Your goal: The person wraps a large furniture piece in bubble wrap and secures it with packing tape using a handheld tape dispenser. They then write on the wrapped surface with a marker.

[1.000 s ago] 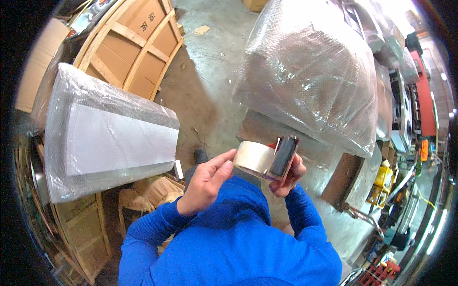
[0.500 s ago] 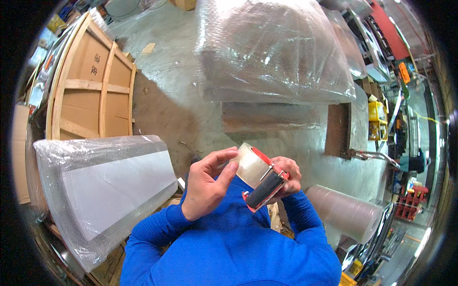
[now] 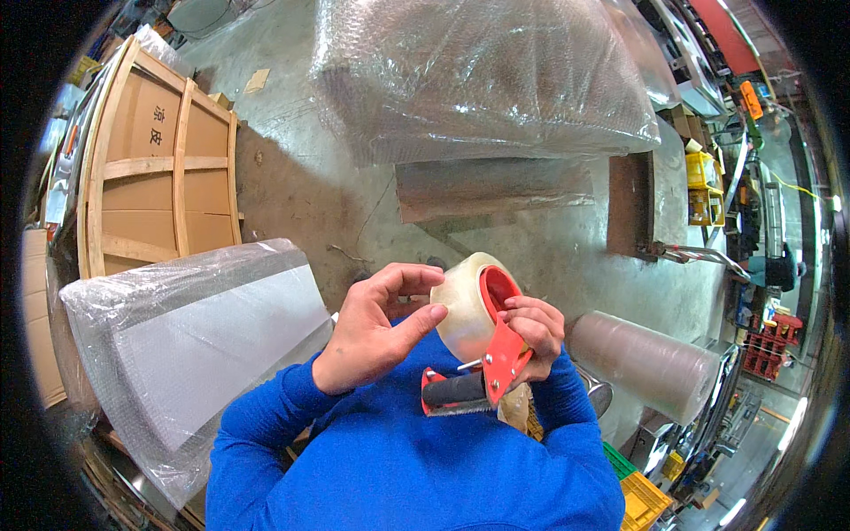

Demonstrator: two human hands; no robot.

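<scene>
My right hand (image 3: 536, 332) grips a red tape gun (image 3: 506, 352) by its side frame, in front of my chest. A wide roll of clear packing tape (image 3: 465, 305) sits on its red hub. The dark roller and toothed cutting edge point down toward my blue top. To the left of the roll is my left hand (image 3: 367, 327), its thumb and fingers spread apart and curved. The thumb tip and fingertips are at the roll's left side, seemingly touching it. Whether a tape end lies between them cannot be made out.
Ahead stands a large bubble-wrapped object (image 3: 496, 80). A wrapped white panel (image 3: 212, 345) leans at left, before a wooden-framed cardboard crate (image 3: 142, 168). A roll of wrapping film (image 3: 646, 367) lies at right, with yellow bins (image 3: 704, 186) and a metal beam (image 3: 630, 208) beyond.
The tape gun has turned in my right hand, so its red side and hub now show and the roller end points lower left. My left hand has shifted slightly left.
</scene>
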